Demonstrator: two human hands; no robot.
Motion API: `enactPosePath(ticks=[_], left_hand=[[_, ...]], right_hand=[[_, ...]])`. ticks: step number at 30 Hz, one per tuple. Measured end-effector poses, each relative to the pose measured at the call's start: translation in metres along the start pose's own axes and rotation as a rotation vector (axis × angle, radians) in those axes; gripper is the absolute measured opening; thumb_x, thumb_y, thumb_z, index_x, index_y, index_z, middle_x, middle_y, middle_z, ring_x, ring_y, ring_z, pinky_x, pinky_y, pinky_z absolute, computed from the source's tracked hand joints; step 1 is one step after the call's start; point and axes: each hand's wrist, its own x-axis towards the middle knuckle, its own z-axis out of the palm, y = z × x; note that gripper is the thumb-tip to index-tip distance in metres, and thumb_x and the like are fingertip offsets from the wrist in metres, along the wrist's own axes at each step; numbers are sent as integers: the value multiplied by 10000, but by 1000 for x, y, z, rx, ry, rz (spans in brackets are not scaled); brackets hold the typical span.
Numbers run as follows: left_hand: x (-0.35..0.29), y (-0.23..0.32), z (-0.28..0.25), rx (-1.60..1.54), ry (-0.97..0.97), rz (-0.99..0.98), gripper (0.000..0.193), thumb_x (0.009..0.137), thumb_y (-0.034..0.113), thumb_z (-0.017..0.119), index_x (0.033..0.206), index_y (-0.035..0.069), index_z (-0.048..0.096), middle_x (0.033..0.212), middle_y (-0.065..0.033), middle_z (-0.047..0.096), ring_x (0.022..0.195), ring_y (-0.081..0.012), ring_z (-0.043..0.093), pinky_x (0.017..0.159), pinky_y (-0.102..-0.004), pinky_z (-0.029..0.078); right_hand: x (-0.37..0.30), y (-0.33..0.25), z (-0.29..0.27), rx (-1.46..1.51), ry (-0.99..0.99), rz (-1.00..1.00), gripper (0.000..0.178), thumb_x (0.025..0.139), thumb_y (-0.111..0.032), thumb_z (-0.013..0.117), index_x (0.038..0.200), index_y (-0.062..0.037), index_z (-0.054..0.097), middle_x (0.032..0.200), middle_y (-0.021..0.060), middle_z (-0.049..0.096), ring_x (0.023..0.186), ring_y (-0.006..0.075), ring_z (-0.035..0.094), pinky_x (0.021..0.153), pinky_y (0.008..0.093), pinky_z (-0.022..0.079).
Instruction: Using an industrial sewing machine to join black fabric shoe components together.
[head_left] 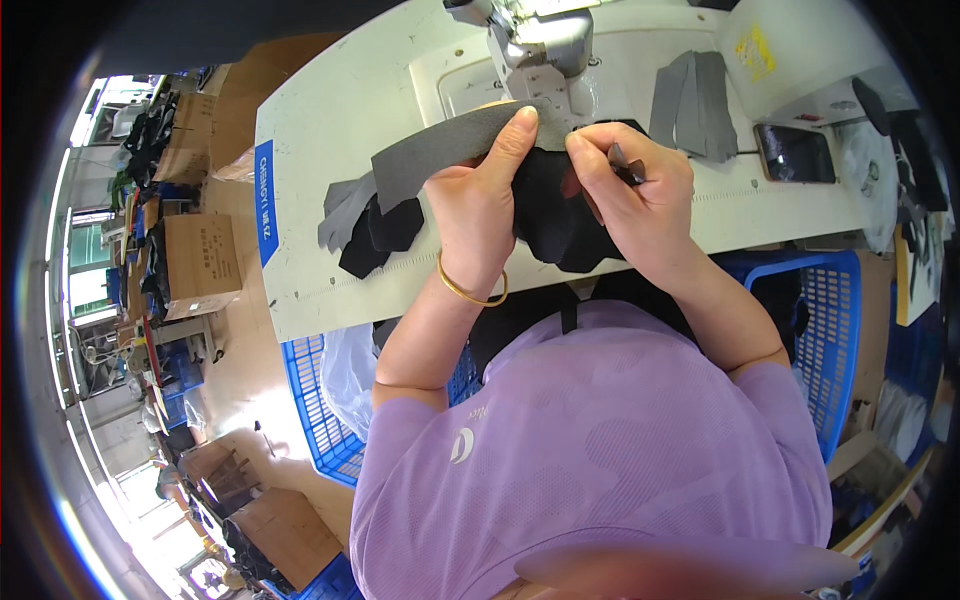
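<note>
Just in front of the sewing machine (545, 45), my left hand (472, 205) grips a curved grey fabric piece (428, 155), with the thumb pressed on top. Black fabric (565, 225) hangs below it between my hands; whether the two are joined I cannot tell. At the right end of the grey piece, my right hand (645, 200) pinches the edge between thumb and forefinger. A small dark tool (628, 165) is tucked in that same hand, its kind unclear. Left of my left hand, several grey and black cut pieces (370, 225) lie on the white table (315, 290).
Grey fabric strips (695, 105) lie at the table's back right, near a phone (795, 153) and a clear plastic bag (868, 180). Blue baskets stand under the table at left (315, 410) and right (835, 330). Cardboard boxes (200, 262) stand on the floor at left.
</note>
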Motion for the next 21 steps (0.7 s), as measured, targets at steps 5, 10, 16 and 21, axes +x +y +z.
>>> enactPosePath(ticks=[5, 10, 16, 21], left_hand=[[20, 12, -2, -49, -11, -18, 107, 865, 51, 717, 919, -36, 688, 846, -45, 671, 721, -94, 602, 631, -234, 487], [45, 20, -2, -39, -76, -56, 105, 856, 45, 713, 872, -57, 695, 814, -63, 678, 663, -104, 606, 578, -242, 487], [67, 25, 0, -58, -125, -33, 104, 833, 18, 717, 840, -82, 692, 794, -74, 678, 651, -117, 618, 566, -249, 494], [72, 29, 1, -41, -122, -7, 96, 827, 3, 713, 848, -87, 688, 791, -86, 677, 645, -128, 630, 555, -254, 499]], right_hand=[[18, -5, 8, 20, 12, 32, 167, 921, -126, 628, 839, 17, 654, 626, 32, 646, 573, 57, 611, 534, 202, 464], [36, 0, 13, -9, 27, 61, 238, 930, -176, 599, 776, 1, 636, 583, 22, 632, 505, 40, 552, 474, 203, 413], [51, -4, 18, 267, 49, 116, 266, 932, -181, 583, 716, -29, 619, 583, 29, 639, 432, 31, 486, 398, 202, 356], [54, -2, 20, 259, 44, 108, 284, 941, -174, 570, 702, -24, 598, 583, 37, 639, 425, 33, 481, 394, 206, 359]])
